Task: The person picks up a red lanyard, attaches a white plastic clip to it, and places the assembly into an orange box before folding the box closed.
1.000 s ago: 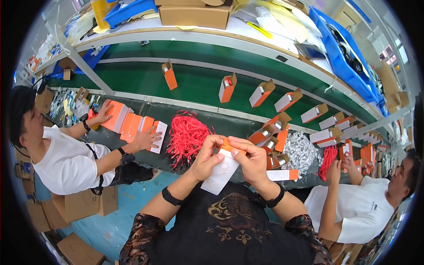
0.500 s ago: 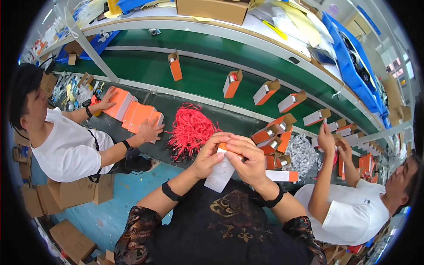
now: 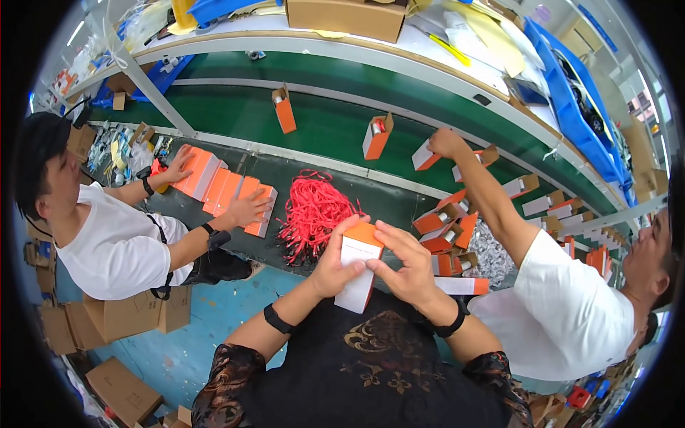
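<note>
A white and orange carton (image 3: pixel 359 251) is upright in front of my chest, its orange top flap closed. My left hand (image 3: pixel 332 262) is wrapped round its left side, the thumb on the white front. From the other side my right hand (image 3: pixel 410 267) holds it, its thumb pressed near the left thumb and its fingers by the top right edge. Just beyond my left hand lies a heap of red straps (image 3: pixel 314 210) with black ends. Close to my right hand are several orange cartons (image 3: pixel 467 230) with their tops open, and a white carton (image 3: pixel 457 286) lying flat.
A green conveyor (image 3: pixel 321 114) carries spaced open cartons (image 3: pixel 376 139). At left a co-worker's hands rest on a row of orange cartons (image 3: pixel 221 187). A second co-worker's arm (image 3: pixel 492 182) reaches over the conveyor at right, near crumpled silvery pieces (image 3: pixel 491 257). A shelf (image 3: pixel 335 44) hangs above.
The carton's top, covered by my fingers before, now shows closed, and my right fingers have moved off it to the right. The co-worker at right has reached out to a carton on the conveyor.
</note>
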Demonstrator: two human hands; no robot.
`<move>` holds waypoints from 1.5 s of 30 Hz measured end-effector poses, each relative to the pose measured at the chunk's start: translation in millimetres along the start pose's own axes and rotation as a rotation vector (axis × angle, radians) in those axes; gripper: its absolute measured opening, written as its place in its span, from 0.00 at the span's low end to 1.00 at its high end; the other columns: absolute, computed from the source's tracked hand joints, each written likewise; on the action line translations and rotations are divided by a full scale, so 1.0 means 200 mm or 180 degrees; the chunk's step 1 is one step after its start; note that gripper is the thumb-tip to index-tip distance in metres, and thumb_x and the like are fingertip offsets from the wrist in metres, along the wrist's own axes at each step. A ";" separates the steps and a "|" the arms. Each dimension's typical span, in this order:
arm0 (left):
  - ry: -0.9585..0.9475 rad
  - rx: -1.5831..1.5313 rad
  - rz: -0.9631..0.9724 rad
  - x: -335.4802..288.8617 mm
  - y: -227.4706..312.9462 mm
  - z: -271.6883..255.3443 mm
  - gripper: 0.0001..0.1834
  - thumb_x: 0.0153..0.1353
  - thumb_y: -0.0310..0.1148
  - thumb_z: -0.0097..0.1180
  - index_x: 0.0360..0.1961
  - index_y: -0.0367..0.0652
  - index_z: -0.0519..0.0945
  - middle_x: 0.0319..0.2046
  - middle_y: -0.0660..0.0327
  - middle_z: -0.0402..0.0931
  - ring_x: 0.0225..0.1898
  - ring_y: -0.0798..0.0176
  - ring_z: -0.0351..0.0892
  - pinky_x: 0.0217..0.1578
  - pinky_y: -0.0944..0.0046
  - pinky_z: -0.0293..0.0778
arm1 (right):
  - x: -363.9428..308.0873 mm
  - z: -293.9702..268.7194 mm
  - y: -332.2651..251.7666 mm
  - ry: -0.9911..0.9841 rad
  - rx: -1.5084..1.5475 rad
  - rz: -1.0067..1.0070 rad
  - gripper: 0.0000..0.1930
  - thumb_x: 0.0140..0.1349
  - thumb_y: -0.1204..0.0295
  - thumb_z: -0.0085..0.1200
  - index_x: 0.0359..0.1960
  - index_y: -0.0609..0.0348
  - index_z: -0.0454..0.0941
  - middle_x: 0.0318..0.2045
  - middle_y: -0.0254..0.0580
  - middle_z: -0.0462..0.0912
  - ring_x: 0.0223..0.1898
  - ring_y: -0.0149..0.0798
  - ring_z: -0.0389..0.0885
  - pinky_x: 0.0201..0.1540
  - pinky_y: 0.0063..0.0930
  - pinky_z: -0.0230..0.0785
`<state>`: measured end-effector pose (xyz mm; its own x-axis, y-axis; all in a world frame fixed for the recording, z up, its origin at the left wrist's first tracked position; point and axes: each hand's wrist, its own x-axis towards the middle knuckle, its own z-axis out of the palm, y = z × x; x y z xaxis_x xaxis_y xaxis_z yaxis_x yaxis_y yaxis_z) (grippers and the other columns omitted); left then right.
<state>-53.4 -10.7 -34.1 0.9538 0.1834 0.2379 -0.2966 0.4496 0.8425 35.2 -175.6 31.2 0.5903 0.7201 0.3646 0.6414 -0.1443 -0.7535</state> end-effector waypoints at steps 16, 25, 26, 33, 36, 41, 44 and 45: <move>0.0028 -0.1390 -0.0542 0.02 -0.05 -0.13 0.43 0.71 0.45 0.51 0.77 0.45 0.42 0.72 0.56 0.56 0.71 0.56 0.60 0.69 0.54 0.57 | 0.10 0.12 0.18 0.0294 0.2677 0.0845 0.15 0.66 0.75 0.58 0.53 0.65 0.80 0.58 0.53 0.78 0.60 0.44 0.76 0.65 0.35 0.65; -0.0142 -0.0426 -0.0479 0.02 -0.06 -0.17 0.42 0.75 0.47 0.41 0.77 0.40 0.35 0.74 0.56 0.46 0.74 0.61 0.47 0.71 0.60 0.44 | 0.15 0.07 0.26 0.0072 0.1208 0.0365 0.10 0.65 0.70 0.59 0.41 0.65 0.84 0.46 0.51 0.84 0.48 0.43 0.81 0.54 0.33 0.71; -0.0175 -0.0567 -0.0589 0.02 -0.05 -0.18 0.41 0.75 0.46 0.41 0.77 0.40 0.35 0.74 0.56 0.46 0.74 0.61 0.48 0.71 0.60 0.44 | 0.16 0.07 0.27 -0.0009 0.0916 0.0145 0.10 0.64 0.70 0.59 0.42 0.64 0.84 0.45 0.51 0.85 0.45 0.44 0.82 0.51 0.34 0.71; 0.0046 -0.1571 -0.1111 -0.05 -0.05 -0.30 0.42 0.67 0.38 0.52 0.76 0.43 0.44 0.68 0.53 0.60 0.68 0.57 0.63 0.67 0.55 0.61 | 0.34 0.13 0.21 -0.0689 0.0126 -0.0532 0.14 0.63 0.67 0.58 0.48 0.61 0.80 0.44 0.52 0.84 0.43 0.52 0.80 0.49 0.38 0.71; 0.0198 -0.1350 -0.1388 -0.07 -0.09 -0.45 0.44 0.56 0.32 0.59 0.73 0.42 0.53 0.63 0.52 0.68 0.61 0.55 0.72 0.62 0.53 0.69 | 0.39 0.18 0.21 -0.0598 -0.0355 -0.0516 0.25 0.61 0.66 0.61 0.58 0.61 0.72 0.52 0.55 0.78 0.49 0.51 0.78 0.53 0.39 0.70; 0.1805 -0.0229 -0.1541 -0.02 -0.11 -0.88 0.37 0.51 0.19 0.58 0.65 0.45 0.65 0.54 0.54 0.76 0.49 0.56 0.81 0.52 0.54 0.79 | 0.12 0.21 0.31 -0.0121 -0.0311 0.0732 0.26 0.58 0.74 0.62 0.59 0.63 0.71 0.46 0.52 0.79 0.47 0.45 0.80 0.50 0.35 0.73; 0.1984 0.3944 -0.1666 -0.05 -0.20 -1.24 0.55 0.42 0.29 0.71 0.72 0.35 0.55 0.54 0.46 0.73 0.56 0.47 0.74 0.58 0.53 0.72 | -0.16 0.16 0.40 -0.0490 -0.0652 0.1444 0.19 0.58 0.71 0.63 0.51 0.61 0.77 0.41 0.50 0.81 0.42 0.51 0.81 0.45 0.38 0.74; 0.2051 0.4616 -0.1237 -0.07 -0.25 -1.33 0.55 0.41 0.35 0.73 0.71 0.39 0.57 0.48 0.42 0.73 0.51 0.41 0.76 0.52 0.48 0.74 | -0.26 0.14 0.40 -0.0563 -0.0900 0.1478 0.18 0.58 0.70 0.63 0.50 0.60 0.78 0.39 0.49 0.81 0.41 0.50 0.81 0.43 0.38 0.74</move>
<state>-63.6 196.2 -207.6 0.6694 0.7429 -0.0009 0.5883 -0.5293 0.6113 43.2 -205.2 -63.5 0.7663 0.6368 -0.0853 0.4547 -0.6313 -0.6282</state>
